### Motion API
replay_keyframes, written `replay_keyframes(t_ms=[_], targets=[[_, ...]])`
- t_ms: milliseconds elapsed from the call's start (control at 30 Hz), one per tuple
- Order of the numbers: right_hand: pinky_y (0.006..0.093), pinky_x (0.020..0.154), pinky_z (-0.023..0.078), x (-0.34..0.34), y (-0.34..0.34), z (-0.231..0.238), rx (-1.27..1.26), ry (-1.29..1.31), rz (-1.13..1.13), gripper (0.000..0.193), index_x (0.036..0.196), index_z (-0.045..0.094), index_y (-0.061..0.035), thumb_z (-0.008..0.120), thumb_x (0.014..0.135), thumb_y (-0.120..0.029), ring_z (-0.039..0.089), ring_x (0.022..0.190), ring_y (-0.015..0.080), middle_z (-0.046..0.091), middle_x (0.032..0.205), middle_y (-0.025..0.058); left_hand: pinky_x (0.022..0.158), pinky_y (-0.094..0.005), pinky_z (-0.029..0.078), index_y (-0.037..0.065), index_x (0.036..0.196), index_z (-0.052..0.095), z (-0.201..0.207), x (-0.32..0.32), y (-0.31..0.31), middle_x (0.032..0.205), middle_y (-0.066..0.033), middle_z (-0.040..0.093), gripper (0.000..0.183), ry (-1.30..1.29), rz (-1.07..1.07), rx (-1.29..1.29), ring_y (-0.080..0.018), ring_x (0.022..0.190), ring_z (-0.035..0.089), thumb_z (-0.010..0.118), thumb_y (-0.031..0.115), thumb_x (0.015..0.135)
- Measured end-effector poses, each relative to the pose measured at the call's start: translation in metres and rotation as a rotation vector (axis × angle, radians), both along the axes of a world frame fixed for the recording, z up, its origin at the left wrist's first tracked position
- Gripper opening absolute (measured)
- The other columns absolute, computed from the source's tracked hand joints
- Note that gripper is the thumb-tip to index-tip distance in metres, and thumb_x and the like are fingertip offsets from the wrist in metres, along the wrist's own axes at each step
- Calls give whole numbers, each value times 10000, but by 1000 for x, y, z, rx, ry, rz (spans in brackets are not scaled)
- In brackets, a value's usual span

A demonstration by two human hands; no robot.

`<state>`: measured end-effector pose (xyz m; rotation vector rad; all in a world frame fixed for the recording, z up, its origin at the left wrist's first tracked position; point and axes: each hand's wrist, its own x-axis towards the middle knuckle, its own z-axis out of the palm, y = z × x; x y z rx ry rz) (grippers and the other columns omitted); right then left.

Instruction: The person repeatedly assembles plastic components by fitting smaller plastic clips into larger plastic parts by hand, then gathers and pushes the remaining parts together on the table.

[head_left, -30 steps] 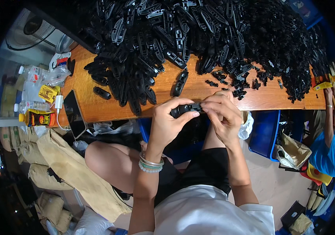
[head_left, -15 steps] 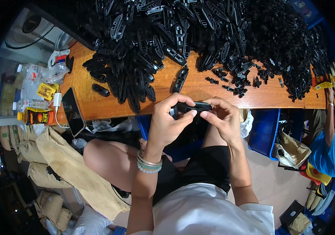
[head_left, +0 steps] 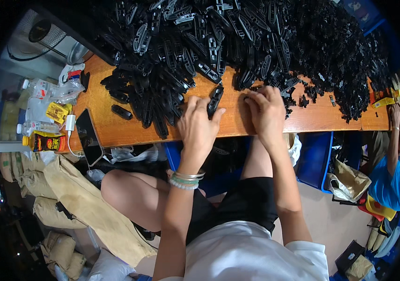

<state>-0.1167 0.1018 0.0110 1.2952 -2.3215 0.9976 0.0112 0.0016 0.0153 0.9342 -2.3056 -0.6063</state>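
Note:
My left hand (head_left: 198, 122) rests at the table's front edge, its thumb and fingers on either side of a long black plastic part (head_left: 216, 99) with a slotted face. That part still lies on the wood. To the right, my right hand (head_left: 268, 114) reaches down to the small black clips (head_left: 304, 101), fingertips pressed together. Whatever is between those fingertips is too small and shaded to make out. Behind both hands spreads a large heap of long black plastic parts (head_left: 167, 51). One single part (head_left: 121, 112) lies apart at the left.
A phone (head_left: 89, 136) with a white cable leans at the wooden table's (head_left: 237, 122) left end, near bottles (head_left: 45, 140) and a fan (head_left: 36, 35). Blue crates (head_left: 314, 159) stand below the table edge. At far right sits a co-worker in a blue top (head_left: 394, 182).
The black part both hands held over the table edge is no longer in them. My hands have separated and moved forward, the left to a long part, the right to the small clips.

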Motion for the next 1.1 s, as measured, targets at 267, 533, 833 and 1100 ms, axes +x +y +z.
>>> replay_keyframes(t_ms=[267, 533, 833, 1100], targets=[[232, 606, 480, 19, 19, -5, -666, -1221, 498, 159, 1019, 586, 44, 579, 866, 2, 585, 655, 117, 617, 787, 75, 554, -301, 476, -19, 912, 600, -2, 18, 15, 872, -124, 603, 180, 328, -149, 532, -196, 647, 610, 679, 58, 769], [256, 713, 508, 36, 36, 10, -562, -1030, 451, 188, 980, 662, 21, 628, 798, 47, 616, 822, 178, 611, 938, 102, 551, -198, 473, -24, 1008, 623, 8, 30, 27, 851, -51, 609, 263, 426, -273, 802, -71, 685, 579, 698, -7, 756], [247, 781, 409, 45, 34, 8, -487, -830, 359, 188, 921, 703, -16, 699, 735, 12, 515, 886, 146, 569, 991, 64, 604, -216, 534, -80, 1048, 582, 17, 36, 28, 856, -119, 646, 243, 545, -379, 1034, -132, 686, 643, 631, -36, 814], [298, 851, 421, 47, 38, 11, -466, -882, 298, 178, 908, 713, -29, 691, 734, 4, 537, 992, 206, 586, 1067, 95, 668, -251, 565, -97, 1068, 549, 15, 34, 27, 887, -152, 647, 244, 557, -421, 1079, -186, 753, 669, 594, -55, 831]])
